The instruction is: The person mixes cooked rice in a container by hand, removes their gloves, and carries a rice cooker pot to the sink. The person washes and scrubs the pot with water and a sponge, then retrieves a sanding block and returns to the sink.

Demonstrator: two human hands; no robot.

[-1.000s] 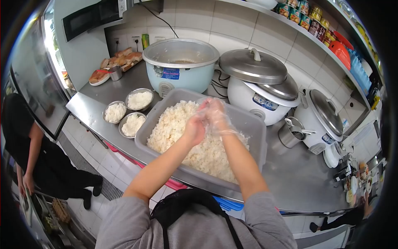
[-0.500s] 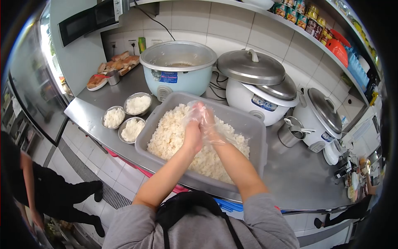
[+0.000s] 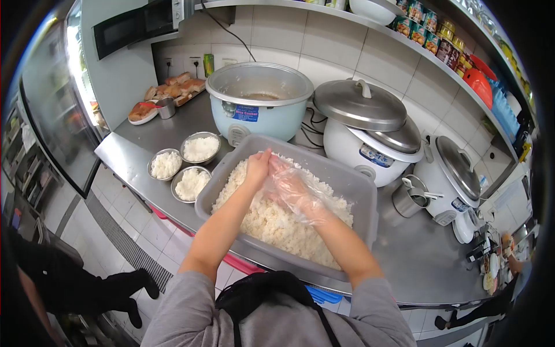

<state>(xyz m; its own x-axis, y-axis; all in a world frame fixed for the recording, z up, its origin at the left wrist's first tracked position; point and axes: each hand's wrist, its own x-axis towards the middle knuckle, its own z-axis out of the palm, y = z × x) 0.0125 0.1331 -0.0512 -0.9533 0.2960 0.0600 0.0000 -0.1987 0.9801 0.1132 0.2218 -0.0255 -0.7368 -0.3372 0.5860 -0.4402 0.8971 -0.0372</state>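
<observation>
A clear plastic glove (image 3: 312,209) covers my right hand (image 3: 287,186), loose and crinkled down to the wrist. Inside it the fingers look stretched out, partly blurred by the plastic. My bare left hand (image 3: 258,168) is closed at the glove's finger end, pinching the plastic; its fingertips are partly hidden. Both hands are over a grey plastic tub (image 3: 359,199) that holds a broad heap of cooked white rice (image 3: 272,222). Left of the tub stand three metal bowls of rice, among them a back bowl (image 3: 200,148), a left bowl (image 3: 165,165) and a front bowl (image 3: 191,184).
Behind the tub is an uncovered light-blue rice cooker (image 3: 257,118). White lidded cookers (image 3: 352,144) and a metal pot with utensils (image 3: 409,202) stand to the right. Bread (image 3: 176,88) lies at the back left. A shelf (image 3: 399,40) runs overhead. Another person's legs (image 3: 115,289) show at left.
My hands have drawn slightly apart. The glove now sits spread over my right hand, with my left hand up at its finger end. The whole view has shifted a little.
</observation>
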